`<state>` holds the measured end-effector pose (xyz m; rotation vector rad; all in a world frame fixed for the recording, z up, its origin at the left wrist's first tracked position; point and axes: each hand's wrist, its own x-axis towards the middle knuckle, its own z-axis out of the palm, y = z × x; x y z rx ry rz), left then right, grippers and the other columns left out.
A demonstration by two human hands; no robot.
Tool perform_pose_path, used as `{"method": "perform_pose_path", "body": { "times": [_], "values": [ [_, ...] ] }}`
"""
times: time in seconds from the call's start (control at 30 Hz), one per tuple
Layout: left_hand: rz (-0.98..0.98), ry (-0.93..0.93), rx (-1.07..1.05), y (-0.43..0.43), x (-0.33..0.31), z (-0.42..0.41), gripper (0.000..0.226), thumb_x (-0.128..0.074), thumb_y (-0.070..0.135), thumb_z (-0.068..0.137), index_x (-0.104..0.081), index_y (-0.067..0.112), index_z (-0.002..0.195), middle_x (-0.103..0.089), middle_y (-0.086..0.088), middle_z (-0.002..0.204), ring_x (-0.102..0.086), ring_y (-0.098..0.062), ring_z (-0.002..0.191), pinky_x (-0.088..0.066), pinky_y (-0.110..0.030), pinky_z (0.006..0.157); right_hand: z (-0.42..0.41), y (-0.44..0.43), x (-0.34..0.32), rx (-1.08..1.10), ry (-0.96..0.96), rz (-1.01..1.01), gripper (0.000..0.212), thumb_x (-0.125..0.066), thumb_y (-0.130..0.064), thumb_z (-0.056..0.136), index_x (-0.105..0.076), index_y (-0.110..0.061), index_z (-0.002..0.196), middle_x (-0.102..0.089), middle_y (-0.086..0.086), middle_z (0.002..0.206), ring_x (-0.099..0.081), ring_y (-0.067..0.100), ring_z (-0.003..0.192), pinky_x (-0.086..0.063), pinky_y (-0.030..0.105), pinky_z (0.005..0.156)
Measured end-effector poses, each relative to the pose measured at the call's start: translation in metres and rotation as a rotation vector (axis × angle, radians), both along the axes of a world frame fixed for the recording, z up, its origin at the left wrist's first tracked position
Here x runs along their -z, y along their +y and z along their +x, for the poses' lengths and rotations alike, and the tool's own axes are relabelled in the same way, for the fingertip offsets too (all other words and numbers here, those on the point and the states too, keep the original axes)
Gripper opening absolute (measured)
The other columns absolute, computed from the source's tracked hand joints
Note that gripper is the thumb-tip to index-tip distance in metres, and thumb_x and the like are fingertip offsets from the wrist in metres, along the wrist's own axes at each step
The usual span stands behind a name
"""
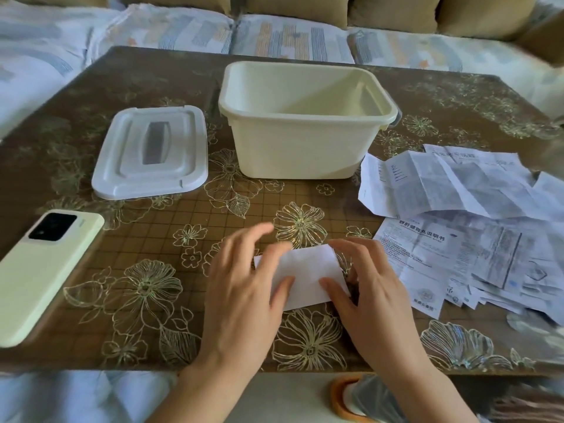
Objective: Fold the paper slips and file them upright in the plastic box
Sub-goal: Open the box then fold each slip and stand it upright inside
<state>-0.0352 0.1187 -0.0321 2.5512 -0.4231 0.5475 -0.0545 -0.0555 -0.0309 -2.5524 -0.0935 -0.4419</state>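
Heading "舒肝健胃丸说明书" atop the nearer printed leaflet (427, 257); all other print too blurred.

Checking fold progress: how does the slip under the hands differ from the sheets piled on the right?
The slip is a small compact rectangle; the piled sheets are larger and lie opened out, creased. The slip shows a blank white face; the piled sheets show dense print. The left hand and right hand touch the slip; nothing touches the piled sheets. Both lie on the table, outside the box.
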Motion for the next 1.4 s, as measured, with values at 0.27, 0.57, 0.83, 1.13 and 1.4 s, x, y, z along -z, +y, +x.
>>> {"method": "perform_pose_path", "body": {
  "times": [0.27, 0.57, 0.83, 1.13, 1.4],
  "values": [
    [0.062, 0.068, 0.221, 0.017, 0.0, 0.007, 0.02, -0.062, 0.029, 0.086, -0.074, 0.027, 0.102, -0.064, 0.016, 0.108, -0.057, -0.01, 0.102, -0.041, -0.032, 0.094, 0.002, -0.005, 0.004, -0.079, -0.056, -0.085, 0.023, -0.055, -0.014, 0.088, -0.071, -0.026, 0.098, -0.062, -0.011, 0.11, -0.052, 0.013, 0.095, -0.05, 0.029, 0.069],
    [0.132, 0.256, 0.422, 0.04, -0.011, 0.017, 0.054, -0.054, 0.067, 0.076, -0.065, 0.036, 0.119, -0.054, 0.026, 0.127, -0.044, 0.002, 0.12, -0.031, -0.025, 0.103, -0.001, 0.005, -0.012, -0.324, -0.049, -0.168, 0.024, -0.058, -0.047, 0.085, -0.071, -0.028, 0.091, -0.06, -0.016, 0.099, -0.051, 0.012, 0.096, -0.046, 0.025, 0.075],
    [0.106, 0.287, 0.472, 0.045, -0.012, 0.028, 0.054, -0.062, 0.071, 0.069, -0.063, 0.041, 0.115, -0.051, 0.03, 0.126, -0.042, 0.005, 0.119, -0.04, -0.031, 0.101, 0.012, 0.0, -0.011, -0.512, -0.184, -0.38, 0.016, -0.061, -0.032, 0.092, -0.067, -0.019, 0.098, -0.062, -0.005, 0.095, -0.057, 0.017, 0.081, -0.049, 0.033, 0.061],
    [0.083, 0.238, 0.47, 0.043, -0.015, 0.027, 0.052, -0.067, 0.057, 0.073, -0.062, 0.035, 0.12, -0.054, 0.03, 0.12, -0.046, 0.004, 0.115, -0.041, -0.024, 0.098, 0.004, 0.012, -0.013, -0.408, -0.296, -0.452, 0.03, -0.05, -0.009, 0.086, -0.067, -0.013, 0.111, -0.059, -0.004, 0.074, -0.054, 0.019, 0.064, -0.044, 0.034, 0.048],
    [-0.04, 0.009, 0.319, 0.025, -0.004, 0.021, 0.008, -0.066, 0.027, 0.083, -0.07, 0.02, 0.082, -0.063, 0.014, 0.089, -0.055, -0.01, 0.087, -0.048, -0.031, 0.074, -0.001, -0.002, -0.007, -0.167, -0.162, -0.182, 0.02, -0.062, -0.009, 0.075, -0.067, -0.024, 0.088, -0.062, -0.012, 0.079, -0.059, 0.014, 0.073, -0.049, 0.031, 0.055]
  ]
}}
